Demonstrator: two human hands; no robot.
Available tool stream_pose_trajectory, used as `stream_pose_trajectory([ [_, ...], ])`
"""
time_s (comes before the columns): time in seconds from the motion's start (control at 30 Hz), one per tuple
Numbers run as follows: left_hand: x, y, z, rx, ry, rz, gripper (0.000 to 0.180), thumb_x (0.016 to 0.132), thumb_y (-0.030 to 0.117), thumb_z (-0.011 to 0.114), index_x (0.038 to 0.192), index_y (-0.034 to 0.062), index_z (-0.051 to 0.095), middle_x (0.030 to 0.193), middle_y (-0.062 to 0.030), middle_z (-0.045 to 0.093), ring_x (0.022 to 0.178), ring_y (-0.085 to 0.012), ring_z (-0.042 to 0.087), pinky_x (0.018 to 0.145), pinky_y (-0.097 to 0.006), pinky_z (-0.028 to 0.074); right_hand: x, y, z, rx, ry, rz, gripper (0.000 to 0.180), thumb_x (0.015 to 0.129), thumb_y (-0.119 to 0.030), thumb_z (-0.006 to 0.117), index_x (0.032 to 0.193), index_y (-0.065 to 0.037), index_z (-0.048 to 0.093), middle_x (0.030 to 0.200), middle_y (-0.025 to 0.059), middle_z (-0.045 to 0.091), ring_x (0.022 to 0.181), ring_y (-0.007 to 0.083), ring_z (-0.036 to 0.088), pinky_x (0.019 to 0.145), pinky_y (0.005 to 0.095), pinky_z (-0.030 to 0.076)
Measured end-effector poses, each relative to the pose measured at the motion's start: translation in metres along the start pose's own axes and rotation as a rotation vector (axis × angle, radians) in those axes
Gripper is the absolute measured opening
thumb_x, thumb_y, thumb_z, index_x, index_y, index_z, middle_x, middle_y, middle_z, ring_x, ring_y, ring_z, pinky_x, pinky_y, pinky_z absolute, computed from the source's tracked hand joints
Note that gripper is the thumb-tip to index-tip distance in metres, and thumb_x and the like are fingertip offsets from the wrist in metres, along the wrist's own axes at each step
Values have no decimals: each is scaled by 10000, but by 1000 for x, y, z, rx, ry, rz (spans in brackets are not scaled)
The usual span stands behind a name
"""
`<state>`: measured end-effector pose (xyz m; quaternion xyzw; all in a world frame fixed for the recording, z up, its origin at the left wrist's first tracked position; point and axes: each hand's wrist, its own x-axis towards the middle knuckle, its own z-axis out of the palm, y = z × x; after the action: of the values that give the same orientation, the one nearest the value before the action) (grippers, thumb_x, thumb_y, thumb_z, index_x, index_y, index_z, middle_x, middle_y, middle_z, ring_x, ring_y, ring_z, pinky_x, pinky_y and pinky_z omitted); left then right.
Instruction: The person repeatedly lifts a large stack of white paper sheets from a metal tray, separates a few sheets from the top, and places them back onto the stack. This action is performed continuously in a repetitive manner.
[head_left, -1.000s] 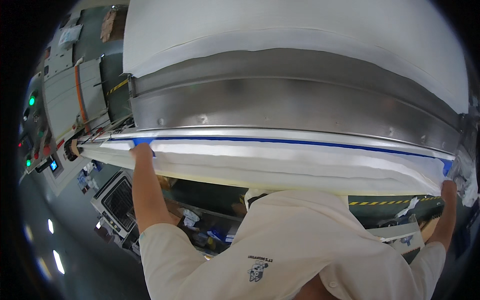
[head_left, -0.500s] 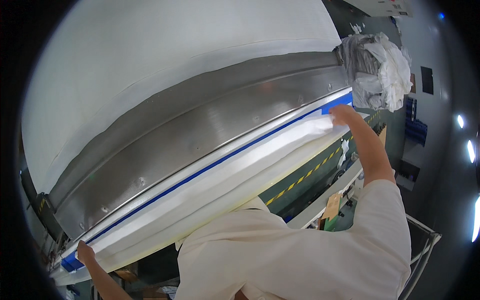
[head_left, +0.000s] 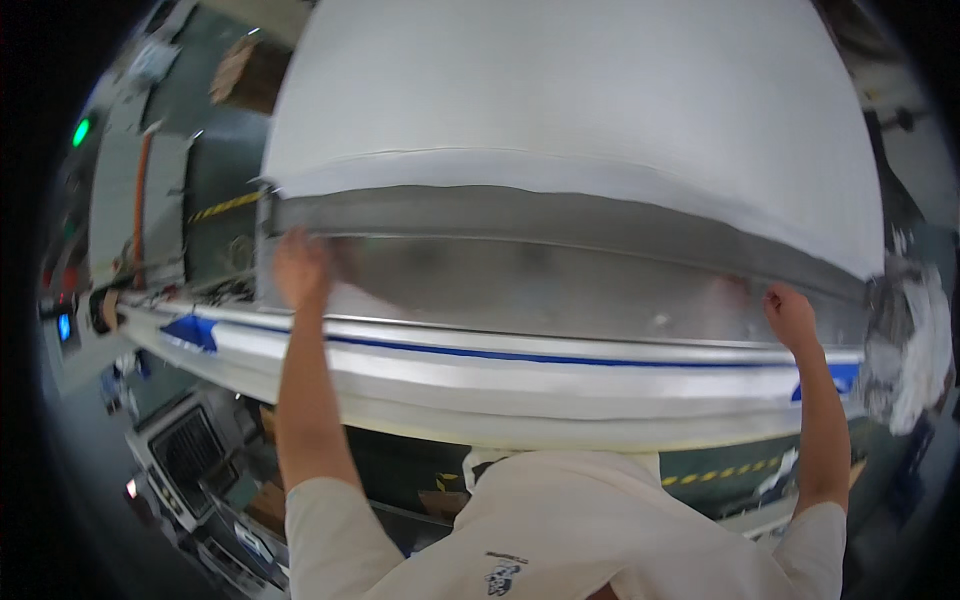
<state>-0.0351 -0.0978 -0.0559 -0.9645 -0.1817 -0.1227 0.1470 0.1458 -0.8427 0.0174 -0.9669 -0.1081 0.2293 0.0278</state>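
Observation:
My left hand (head_left: 300,268) hovers over the left end of a shiny metal plate (head_left: 520,282), its fingers smeared by motion. Over the plate's right end is my right hand (head_left: 790,315), its fingers curled closed; whatever they may hold is hidden. Both hands show faint reflections in the metal. Nearer to me than the plate, a long white sheet (head_left: 560,378) lies lengthwise along a pale padded bar, with a thin blue strip (head_left: 480,353) along its far side. Blue patches mark its left end (head_left: 192,332) and right end (head_left: 843,378).
A wide white fabric web (head_left: 570,90) spreads beyond the plate. Crumpled clear plastic wrapping (head_left: 910,345) bulges at the far right. At left are a cardboard box (head_left: 248,75) and a grey machine (head_left: 185,450). Yellow-black tape (head_left: 720,472) marks the floor.
Both hands have left the blue-patched ends of the white sheet and moved out over the metal plate. My view has swung left and levelled out, bringing the left-side machines into sight.

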Motion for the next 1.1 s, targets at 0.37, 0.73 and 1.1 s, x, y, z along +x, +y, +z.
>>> stream_pose_trajectory([
  [0.37, 9, 42, 13, -399, 88, -167, 362, 902, 258, 467, 1209, 77, 526, 1270, -105, 509, 1207, -275, 447, 1048, -451, 290, 146, -475, -26, 328, -54, -710, 157, 823, -231, 536, 824, -89, 602, 749, 103, 625, 723, 307, 590, 653, 422, 466],
  [0.73, 17, 44, 6, -445, 56, -193, 391, 866, 241, 507, 1207, 49, 514, 1264, -135, 498, 1201, -316, 444, 1043, -477, 292, 229, -668, -12, 380, -9, -769, 198, 753, -282, 597, 863, -139, 677, 874, 66, 678, 835, 257, 635, 745, 381, 506],
  [1.1, 51, 24, 9, -510, 233, -242, 417, 863, 198, 520, 1251, 48, 487, 1265, -137, 504, 1153, -322, 474, 972, -445, 334, 226, -661, -4, 366, 180, -750, 158, 758, -291, 580, 800, -169, 672, 754, 32, 674, 742, 254, 637, 684, 393, 503],
])
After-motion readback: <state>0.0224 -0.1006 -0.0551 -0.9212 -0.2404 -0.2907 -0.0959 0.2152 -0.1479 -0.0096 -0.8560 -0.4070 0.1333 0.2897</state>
